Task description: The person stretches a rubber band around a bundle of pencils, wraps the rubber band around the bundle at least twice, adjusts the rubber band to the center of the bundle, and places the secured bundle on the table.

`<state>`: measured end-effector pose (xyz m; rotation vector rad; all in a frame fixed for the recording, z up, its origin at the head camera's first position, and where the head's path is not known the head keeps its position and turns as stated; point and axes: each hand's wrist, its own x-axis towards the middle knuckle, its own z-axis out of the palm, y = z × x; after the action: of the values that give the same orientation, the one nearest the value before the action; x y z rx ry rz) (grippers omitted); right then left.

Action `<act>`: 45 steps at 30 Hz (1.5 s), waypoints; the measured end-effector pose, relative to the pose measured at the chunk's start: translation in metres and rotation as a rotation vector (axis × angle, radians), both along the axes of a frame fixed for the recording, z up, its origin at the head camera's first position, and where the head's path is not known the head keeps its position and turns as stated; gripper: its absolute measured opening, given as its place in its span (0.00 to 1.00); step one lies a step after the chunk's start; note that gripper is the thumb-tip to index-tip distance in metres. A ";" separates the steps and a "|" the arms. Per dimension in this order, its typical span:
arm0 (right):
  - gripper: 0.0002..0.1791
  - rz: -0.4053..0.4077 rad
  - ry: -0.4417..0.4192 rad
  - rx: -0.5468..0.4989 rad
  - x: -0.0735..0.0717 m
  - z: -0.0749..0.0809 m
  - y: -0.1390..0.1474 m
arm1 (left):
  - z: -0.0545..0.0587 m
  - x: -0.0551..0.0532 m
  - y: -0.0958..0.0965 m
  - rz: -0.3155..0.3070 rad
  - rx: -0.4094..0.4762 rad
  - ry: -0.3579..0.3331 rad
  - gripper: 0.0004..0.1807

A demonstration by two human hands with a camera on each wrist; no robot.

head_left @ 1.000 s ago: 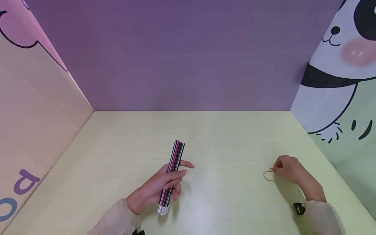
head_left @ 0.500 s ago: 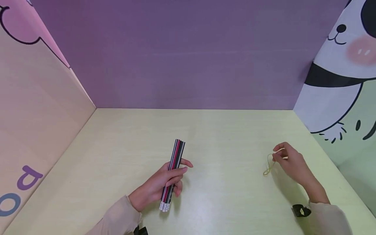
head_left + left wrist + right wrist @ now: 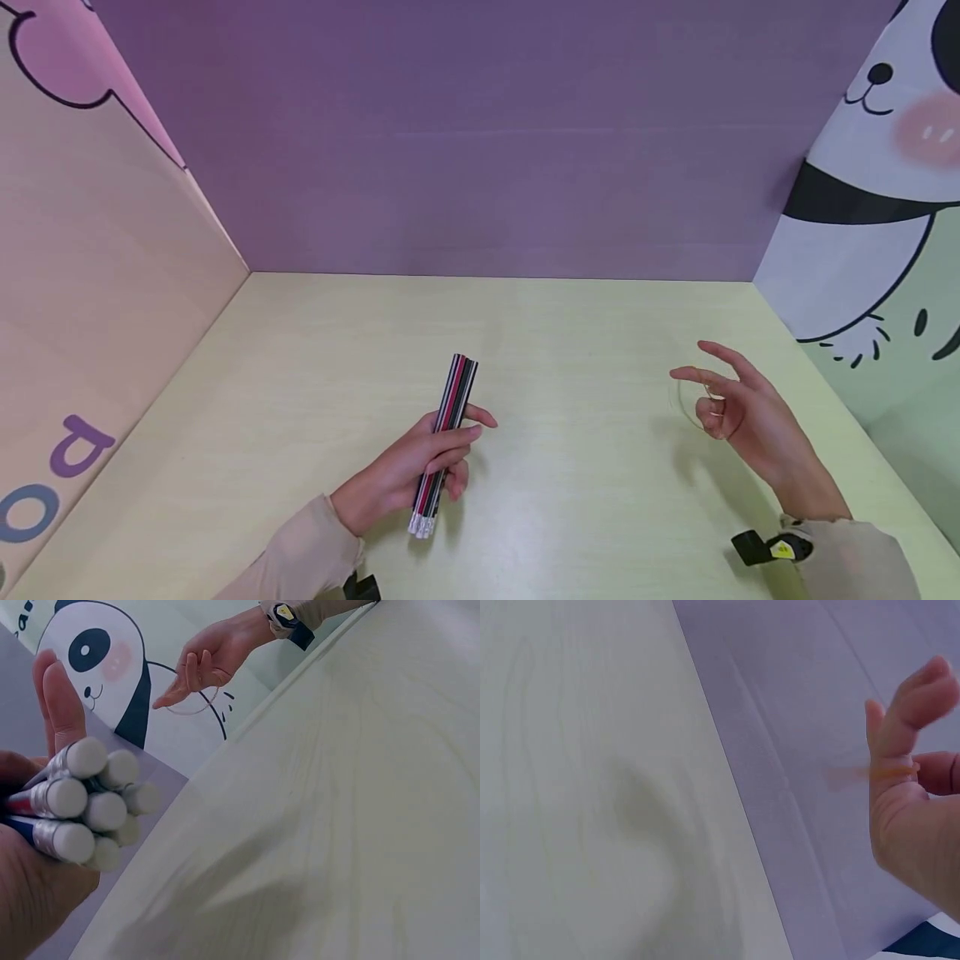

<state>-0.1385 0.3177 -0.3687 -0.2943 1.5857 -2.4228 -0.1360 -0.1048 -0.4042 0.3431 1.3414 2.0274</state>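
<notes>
Across the fingers of my left hand [image 3: 408,471] lies a bundle of striped pencils [image 3: 459,385], dark, white and red, gripped above the table. Their white eraser ends [image 3: 105,811] face the left wrist camera. Over at the right, my right hand [image 3: 761,429] is raised with two fingers stretched out and others curled. A thin yellowish rubber band [image 3: 891,772] crosses its fingers in the right wrist view; the rest of the loop is blurred. In the left wrist view the loop hangs below that hand. The hands are well apart.
A pale wooden table [image 3: 570,375] lies beneath both hands. Behind it stands a purple wall [image 3: 480,150], with a pink-beige panel [image 3: 97,275] on the left and a panda-printed panel [image 3: 847,267] on the right. Black wrist devices [image 3: 772,548] sit at the sleeves.
My right hand has lifted the rubber band off the table, moved up a little and spread two fingers. The left hand and pencils have hardly moved; the head view has shifted slightly.
</notes>
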 end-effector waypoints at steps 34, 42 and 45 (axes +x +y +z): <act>0.11 -0.157 0.223 0.331 0.018 0.000 -0.032 | -0.004 0.002 0.001 -0.046 0.015 0.014 0.12; 0.10 -0.133 0.263 0.512 0.017 0.003 -0.041 | -0.002 0.002 0.005 -0.074 -0.013 0.038 0.12; 0.14 -0.097 0.288 0.620 0.015 0.007 -0.048 | -0.002 0.003 0.007 -0.104 -0.020 0.049 0.11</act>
<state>-0.1230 0.2696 -0.3617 -0.4659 2.4197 -1.8725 -0.1330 -0.0982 -0.4062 0.4467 1.3444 1.9303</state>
